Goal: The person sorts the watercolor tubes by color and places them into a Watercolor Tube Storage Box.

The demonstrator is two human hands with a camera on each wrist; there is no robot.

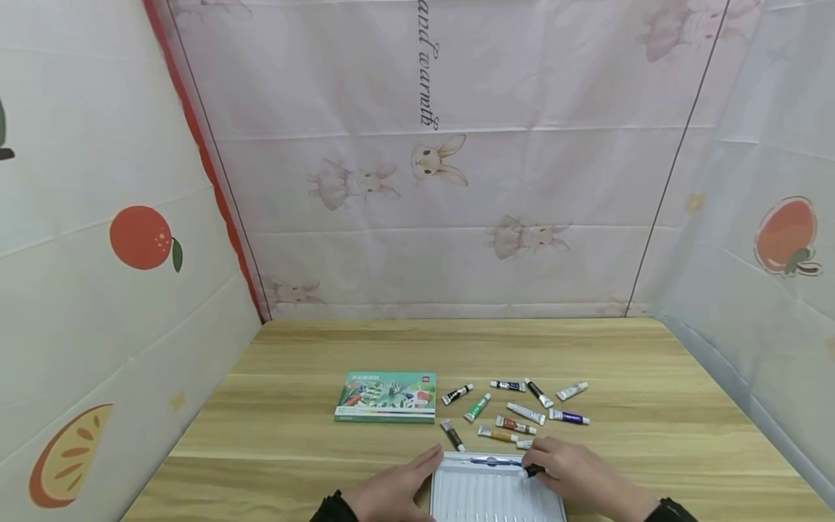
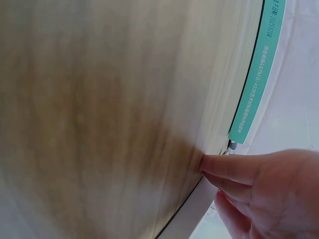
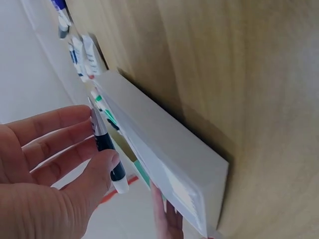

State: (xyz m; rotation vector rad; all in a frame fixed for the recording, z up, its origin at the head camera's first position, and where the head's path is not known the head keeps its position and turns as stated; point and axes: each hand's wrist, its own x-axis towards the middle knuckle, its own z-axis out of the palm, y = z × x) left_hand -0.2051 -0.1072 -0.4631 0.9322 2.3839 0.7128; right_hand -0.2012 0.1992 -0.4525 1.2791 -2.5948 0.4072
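Observation:
My right hand (image 1: 577, 467) pinches a small paint tube (image 3: 104, 143) between thumb and fingers over the tray's back right part. The tube has a dark label, a white cap and a flat silver end. Below it lies a white plastic tray (image 1: 496, 496) with parallel slots. A thin paintbrush (image 1: 492, 462) rests in the long groove along the tray's back. My left hand (image 1: 394, 489) touches the tray's left side with fairly straight fingers, its fingertips at the back left corner.
Several paint tubes (image 1: 525, 413) lie scattered on the wooden table (image 1: 274, 406) behind the tray. Left of them lies a green illustrated box (image 1: 385, 397). Printed cloth (image 1: 522, 174) stands behind the table and along both sides.

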